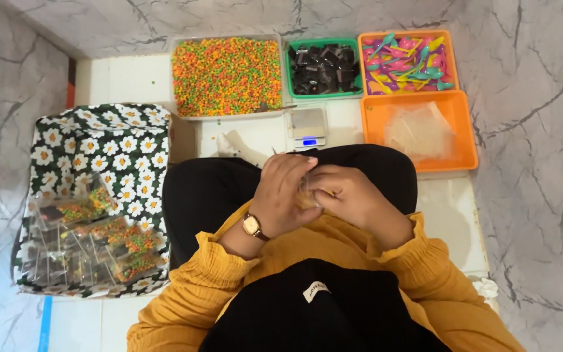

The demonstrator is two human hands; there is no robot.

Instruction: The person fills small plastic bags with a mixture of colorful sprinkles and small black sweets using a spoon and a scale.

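Just below the small scale [308, 126], the left hand [285, 195] and right hand [353, 199] pinch a clear packet [309, 194], fingers grasping it. They meet over the lap, perhaps to steady it.

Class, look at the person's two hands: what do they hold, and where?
Both the left hand and right hand pinch a small clear bag between them; exact grip hidden.

Tray of colourful sprinkles [227, 75], green basket [322, 95], spoon-filled orange basket [361, 62], small scale [307, 125].

home packing spot | marble-look floor [535, 130] | candy trays [226, 75] | small scale [307, 125]
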